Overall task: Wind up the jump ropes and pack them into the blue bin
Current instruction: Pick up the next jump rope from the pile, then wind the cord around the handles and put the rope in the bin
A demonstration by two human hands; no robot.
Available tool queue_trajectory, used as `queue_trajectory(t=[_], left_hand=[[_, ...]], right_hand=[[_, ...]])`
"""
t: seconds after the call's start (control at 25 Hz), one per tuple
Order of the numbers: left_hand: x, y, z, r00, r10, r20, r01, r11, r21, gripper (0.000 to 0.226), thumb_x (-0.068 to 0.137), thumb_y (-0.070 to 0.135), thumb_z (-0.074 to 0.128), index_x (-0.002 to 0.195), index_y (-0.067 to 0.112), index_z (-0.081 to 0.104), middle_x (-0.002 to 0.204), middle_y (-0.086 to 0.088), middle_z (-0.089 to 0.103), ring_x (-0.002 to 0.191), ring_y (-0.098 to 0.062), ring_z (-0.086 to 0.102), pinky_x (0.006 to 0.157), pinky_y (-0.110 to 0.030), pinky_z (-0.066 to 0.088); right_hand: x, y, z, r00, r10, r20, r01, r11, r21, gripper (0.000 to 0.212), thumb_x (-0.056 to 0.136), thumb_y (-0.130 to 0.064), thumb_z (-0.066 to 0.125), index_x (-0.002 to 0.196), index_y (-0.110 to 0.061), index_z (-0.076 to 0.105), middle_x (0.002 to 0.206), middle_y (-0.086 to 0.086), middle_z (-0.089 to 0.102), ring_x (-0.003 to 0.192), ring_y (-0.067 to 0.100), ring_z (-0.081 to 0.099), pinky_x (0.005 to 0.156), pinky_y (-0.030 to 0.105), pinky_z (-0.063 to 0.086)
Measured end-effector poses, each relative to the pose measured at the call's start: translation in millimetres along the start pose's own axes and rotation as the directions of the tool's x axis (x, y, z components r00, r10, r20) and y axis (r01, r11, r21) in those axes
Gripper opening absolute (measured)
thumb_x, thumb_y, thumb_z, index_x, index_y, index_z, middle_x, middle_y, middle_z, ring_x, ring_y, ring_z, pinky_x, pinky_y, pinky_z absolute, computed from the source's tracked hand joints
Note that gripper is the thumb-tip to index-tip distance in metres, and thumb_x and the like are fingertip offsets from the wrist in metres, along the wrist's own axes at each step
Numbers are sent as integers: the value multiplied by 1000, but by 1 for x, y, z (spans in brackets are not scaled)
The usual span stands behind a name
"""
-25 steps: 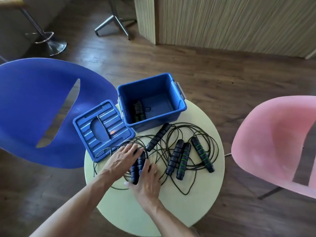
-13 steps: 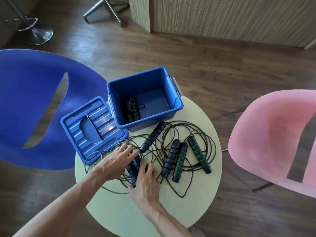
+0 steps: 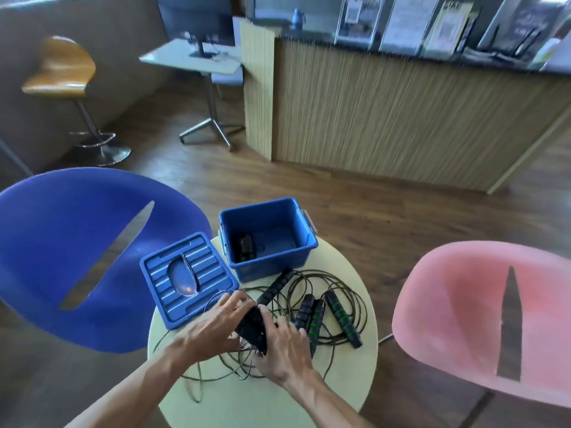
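While both hands, left hand [image 3: 216, 327] and right hand [image 3: 285, 347], grip a pair of rope handles [image 3: 251, 327] over the round table [image 3: 355, 381], one wound rope [image 3: 245, 247] lies inside the blue bin [image 3: 272, 264].

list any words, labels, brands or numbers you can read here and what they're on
None can be read.
Posters and leaflets on the counter: print, too blurred to read.
Blue bin, its lid, jump rope handles: no lettering visible.
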State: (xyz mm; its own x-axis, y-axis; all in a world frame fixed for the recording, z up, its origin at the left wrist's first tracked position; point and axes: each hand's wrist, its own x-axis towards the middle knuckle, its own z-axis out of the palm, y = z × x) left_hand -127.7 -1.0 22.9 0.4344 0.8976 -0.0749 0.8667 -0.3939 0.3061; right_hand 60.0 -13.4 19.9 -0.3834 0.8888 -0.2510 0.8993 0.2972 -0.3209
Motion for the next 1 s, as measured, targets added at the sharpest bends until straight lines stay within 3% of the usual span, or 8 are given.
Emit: queue_trajectory(t=[0.16,0.24,0.36,0.44,0.56,0.68,0.8,1.0], left_hand=[[-2,29,-28,993,-61,-102,60,998,-19,61,71,22,60,129,16,45,123,-2,40,108,-19,44,79,-28,53],[-1,41,-46,973,-83,-215,96,994,52,59,66,33,57,122,17,50,117,-1,45,101,-19,46,77,-29,52],[13,47,-70,945,-54,-322,117,977,180,58,67,46,51,117,16,56,112,-1,53,102,-21,49,89,-31,45],[29,46,-86,946,-79,-316,123,985,124,56,74,49,57,120,18,53,110,1,53,104,-19,50,91,-32,44],[54,50,-110,950,-133,-281,132,991,-23,59,76,57,58,122,20,51,108,2,50,99,-16,49,91,-31,45],[77,58,-128,938,-132,-322,117,991,-65,56,76,44,61,127,21,51,109,2,51,102,-17,50,92,-33,45],[91,67,-142,929,-122,-350,114,992,-44,60,74,50,58,127,21,51,112,2,51,105,-16,49,93,-29,44],[95,75,-154,904,-78,-421,123,989,80,50,76,23,68,122,25,49,113,4,50,103,-19,51,90,-32,48]], right_hand=[[4,0,-38,979,-144,-144,135,988,-73,62,86,-25,58,142,-23,34,113,7,64,103,30,63,86,43,48],[9,2,-65,963,-208,-171,193,976,-104,58,84,-33,60,138,-24,39,113,2,64,104,27,61,88,43,45],[22,4,-105,940,-292,-177,267,952,-152,62,82,-58,53,133,-24,44,114,0,64,104,25,61,89,43,41],[30,7,-130,924,-340,-174,302,930,-211,64,79,-64,53,129,-24,47,112,-1,65,102,26,61,90,44,40],[37,19,-171,921,-368,-128,329,910,-252,57,80,-54,52,128,-25,47,113,0,63,106,27,58,95,45,35],[45,33,-206,921,-370,-124,338,915,-220,54,80,-49,56,127,-25,48,110,4,63,103,29,61,92,43,41],[47,45,-227,913,-399,-85,385,912,-141,55,82,-50,56,129,-22,47,112,8,62,102,33,62,86,43,50],[50,51,-237,879,-457,-139,439,887,-140,62,87,-32,67,142,-23,41,120,10,59,108,34,60,90,43,49]])
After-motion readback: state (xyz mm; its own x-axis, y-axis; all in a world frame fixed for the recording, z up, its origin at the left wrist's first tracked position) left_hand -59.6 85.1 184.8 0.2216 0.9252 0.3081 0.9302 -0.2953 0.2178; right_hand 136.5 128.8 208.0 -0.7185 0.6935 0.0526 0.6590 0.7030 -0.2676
